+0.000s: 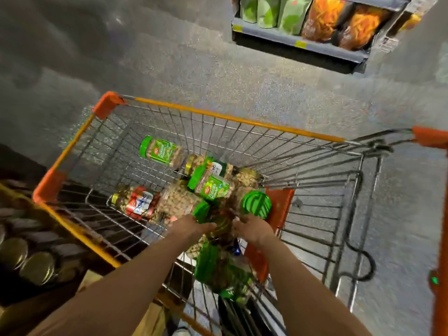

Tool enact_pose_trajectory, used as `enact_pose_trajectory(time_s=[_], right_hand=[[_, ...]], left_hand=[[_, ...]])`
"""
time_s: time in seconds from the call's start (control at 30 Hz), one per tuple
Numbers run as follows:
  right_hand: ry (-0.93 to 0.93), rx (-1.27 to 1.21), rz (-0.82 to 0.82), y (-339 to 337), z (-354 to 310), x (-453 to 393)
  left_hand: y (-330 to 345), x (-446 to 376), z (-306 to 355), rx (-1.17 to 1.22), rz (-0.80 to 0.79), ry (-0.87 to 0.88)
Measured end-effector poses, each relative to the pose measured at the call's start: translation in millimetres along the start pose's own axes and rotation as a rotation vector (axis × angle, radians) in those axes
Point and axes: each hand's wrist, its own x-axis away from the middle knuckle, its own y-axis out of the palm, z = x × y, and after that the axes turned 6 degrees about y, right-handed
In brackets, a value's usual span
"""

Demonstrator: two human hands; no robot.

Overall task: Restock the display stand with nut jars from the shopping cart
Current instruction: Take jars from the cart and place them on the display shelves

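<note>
Green-lidded clear plastic nut jars [211, 185] lie heaped in orange-rimmed wire shopping cart [232, 118]. I judge them rigid, smooth, moderately heavy; grasp around body. Left hand [191, 226], right hand [254, 229] reach into heap; grip blurred, cannot tell.

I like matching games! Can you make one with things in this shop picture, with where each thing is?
Things:
1. lone green-lidded jar
2. red-labelled jar
3. orange snack bags
4. gold-lidded jars

Places:
A. on a shelf across the floor, top right
B. lying by itself at the far end of the cart
C. outside the cart, at the left edge
D. lying in the cart near its left side

Pairs: 1-B, 2-D, 3-A, 4-C
</note>
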Motion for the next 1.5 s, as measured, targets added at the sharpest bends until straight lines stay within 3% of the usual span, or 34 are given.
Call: enact_pose_trajectory(time_s=[0.27, 0.5, 0.73, 1.1, 1.5], right_hand=[[0.077, -0.092, -0.073, 32.9, 6.4, -51.0], [0.245, -0.334, -0.089, 51.2, 5.9, -79.1], [0.316, -0.406, -0.143, 61.8, 5.6, -93.9], [0.195, -0.321, -0.045, 59.3, -8.8, -88.0], [-0.011, -0.686, 0.088, 33.9, -15.7, -13.8]], left_hand=[[33.3, -52.7, -17.4, 0.159, -0.067, -0.199], [52.4, -68.8, -16.1, 0.398, -0.125, -0.29], [77.9, -93.9, -31.5, 0.627, -0.15, -0.343], [63.8, -83.9, -10.2, 0.781, -0.188, -0.295], [28.4, -27.9, 27.2, 0.556, 0.088, 0.0]])
